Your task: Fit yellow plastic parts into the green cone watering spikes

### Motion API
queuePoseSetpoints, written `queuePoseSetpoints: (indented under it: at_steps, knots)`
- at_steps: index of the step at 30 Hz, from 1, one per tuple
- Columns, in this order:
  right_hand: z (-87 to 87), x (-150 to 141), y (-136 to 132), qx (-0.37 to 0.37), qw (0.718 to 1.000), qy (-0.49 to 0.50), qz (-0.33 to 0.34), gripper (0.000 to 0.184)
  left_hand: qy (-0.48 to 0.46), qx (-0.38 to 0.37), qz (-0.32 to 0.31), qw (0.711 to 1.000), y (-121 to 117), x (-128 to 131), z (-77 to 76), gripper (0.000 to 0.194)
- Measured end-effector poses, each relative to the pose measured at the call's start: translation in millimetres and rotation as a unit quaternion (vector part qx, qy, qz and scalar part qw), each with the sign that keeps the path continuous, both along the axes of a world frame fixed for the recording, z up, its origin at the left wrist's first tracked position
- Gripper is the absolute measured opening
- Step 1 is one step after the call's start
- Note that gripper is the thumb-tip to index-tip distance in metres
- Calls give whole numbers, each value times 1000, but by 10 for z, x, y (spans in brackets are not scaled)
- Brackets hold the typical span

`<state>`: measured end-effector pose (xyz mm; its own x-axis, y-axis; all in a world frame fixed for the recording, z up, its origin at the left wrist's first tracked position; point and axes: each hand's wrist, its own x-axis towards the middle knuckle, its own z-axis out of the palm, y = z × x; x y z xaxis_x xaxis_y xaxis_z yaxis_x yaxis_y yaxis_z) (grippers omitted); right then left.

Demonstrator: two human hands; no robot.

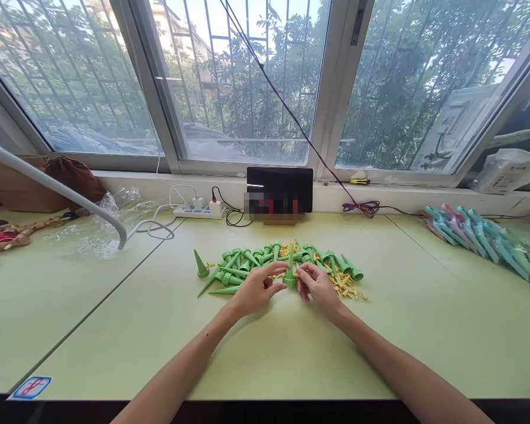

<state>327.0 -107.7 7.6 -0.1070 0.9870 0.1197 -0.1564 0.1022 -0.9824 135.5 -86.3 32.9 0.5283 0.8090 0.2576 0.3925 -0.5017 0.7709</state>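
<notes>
A green plastic spike stands upright on its wide base, point up, between my two hands. My left hand curves round its left side, thumb and index finger at the spike. On the other side, my right hand has its thumb and index finger pinched together close to the spike, on a small yellow plastic piece that is mostly hidden by the fingertips. Behind the hands lies a heap of similar green spikes. Small yellow pieces are scattered at its right. One spike stands apart at the left with a yellow piece at its side.
A dark screen stands against the sill, beside a power strip with cables. A white lamp arm crosses the left. Teal and pink plastic items lie at the right. A marked label is at the table's front-left edge.
</notes>
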Motion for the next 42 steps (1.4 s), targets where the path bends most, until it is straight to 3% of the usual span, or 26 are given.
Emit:
queuePoseSetpoints:
  at_steps: [10,14,20,23,33,42]
  knots:
    - [7,-22,-21,61,997,-13,-44,36,-38,29,48,998,4,19,28,31]
    - [16,-22,-32,87,995,-22,-48,33,-71,21,55,996,4,22,47,20]
    - [36,-39,-59,102,994,-27,-40,27,-101,-53,50,992,34,25,74,47]
    - [24,-53,-75,110,993,-39,-32,25,-101,-84,43,990,34,26,91,52]
    - [-13,-66,-111,128,988,-82,-22,24,-59,-66,18,996,22,16,93,51]
    - [-25,-56,-109,140,981,-125,-45,25,-78,-46,22,996,13,15,79,48]
